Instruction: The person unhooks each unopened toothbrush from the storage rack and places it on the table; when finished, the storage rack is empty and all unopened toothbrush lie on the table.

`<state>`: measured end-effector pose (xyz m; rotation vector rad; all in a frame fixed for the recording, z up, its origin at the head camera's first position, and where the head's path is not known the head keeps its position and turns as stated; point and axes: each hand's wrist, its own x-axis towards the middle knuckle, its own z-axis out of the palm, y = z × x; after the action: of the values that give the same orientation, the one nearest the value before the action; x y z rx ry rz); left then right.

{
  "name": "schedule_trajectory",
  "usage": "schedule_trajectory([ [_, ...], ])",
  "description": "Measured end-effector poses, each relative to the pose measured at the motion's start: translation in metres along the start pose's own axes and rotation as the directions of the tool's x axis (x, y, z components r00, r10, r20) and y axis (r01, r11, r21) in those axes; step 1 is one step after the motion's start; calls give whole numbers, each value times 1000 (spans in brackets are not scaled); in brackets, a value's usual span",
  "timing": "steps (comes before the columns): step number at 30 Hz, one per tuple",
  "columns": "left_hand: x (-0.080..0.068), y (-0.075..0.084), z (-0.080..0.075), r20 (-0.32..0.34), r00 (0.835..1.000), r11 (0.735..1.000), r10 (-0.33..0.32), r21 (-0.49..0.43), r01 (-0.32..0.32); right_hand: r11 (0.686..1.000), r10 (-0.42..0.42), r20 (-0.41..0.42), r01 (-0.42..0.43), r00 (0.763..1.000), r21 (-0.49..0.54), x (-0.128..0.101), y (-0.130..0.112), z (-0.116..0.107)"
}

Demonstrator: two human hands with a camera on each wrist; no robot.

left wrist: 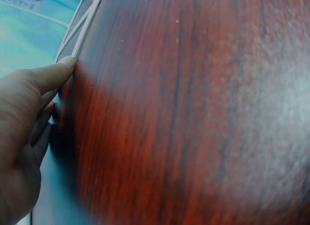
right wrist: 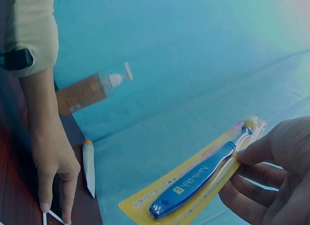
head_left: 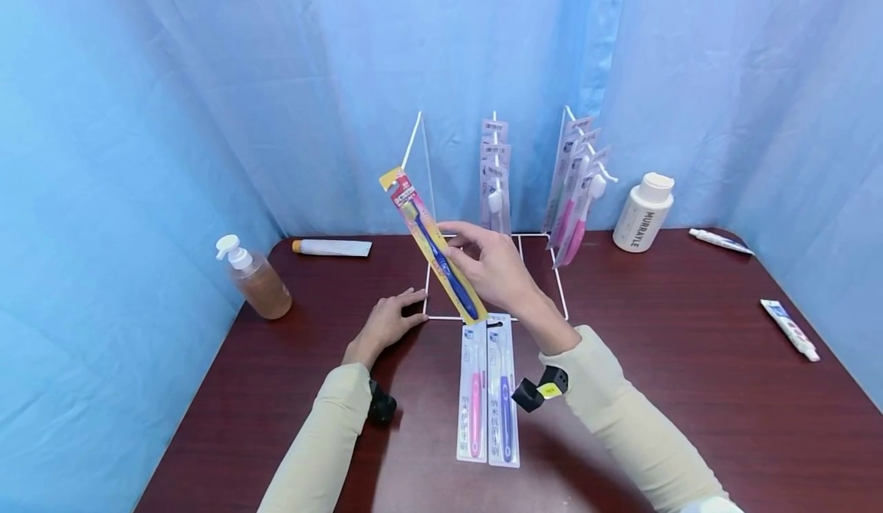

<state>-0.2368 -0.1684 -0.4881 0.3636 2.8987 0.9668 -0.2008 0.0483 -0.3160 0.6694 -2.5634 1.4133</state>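
Note:
My right hand [head_left: 493, 264] pinches the edge of a packaged toothbrush [head_left: 441, 252], blue on a yellow and red card, between thumb and fingers. The pack is raised and tilted in front of the left arm of a white wire display rack [head_left: 566, 294]. At the rack's front left corner rests my left hand [head_left: 388, 321], its fairly straight thumb and finger touching the base wire, apart from each other. In the left wrist view the thumb [left wrist: 53, 77] lies against that wire. Packaged toothbrushes [head_left: 495, 183] hang on the middle arm, and pink ones [head_left: 576, 198] on the right arm.
Two packaged toothbrushes, one pink [head_left: 474, 406] and one purple [head_left: 507, 413], lie before the rack. A pump bottle [head_left: 265, 287] and an orange-capped tube [head_left: 334, 248] are at left. A white bottle [head_left: 641, 218] and two tubes [head_left: 789, 329] stand or lie at right.

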Motion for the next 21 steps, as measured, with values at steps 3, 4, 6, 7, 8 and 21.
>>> schedule_trajectory([
  [3, 0, 0, 0, 7, 1000, 1000, -8, -6, 8, 999, -9, 12, 8, 1000, 46, -2, -1, -3],
  [4, 0, 0, 0, 5, 1000, 1000, -4, -5, 4, 998, -11, 16, 10, 1000, 63, -3, -2, -4],
  [6, 0, -1, 1, 0, 1000, 1000, 3, -4, -3, 995, -10, 25, 8, 1000, 103, -5, -1, -8],
  [7, 0, -1, 1, -5, 1000, 1000, 10, -3, -10, 993, -10, 29, 6, 1000, 120, -6, -1, -9],
  [8, 1, -1, 1, -12, 1000, 1000, 17, -2, -17, 990, -4, 35, 0, 999, 139, -7, 0, -11],
  [21, 0, 1, -1, -9, 1000, 1000, 18, 12, -17, 937, 125, 243, -195, 962, 290, -58, 43, -31],
])
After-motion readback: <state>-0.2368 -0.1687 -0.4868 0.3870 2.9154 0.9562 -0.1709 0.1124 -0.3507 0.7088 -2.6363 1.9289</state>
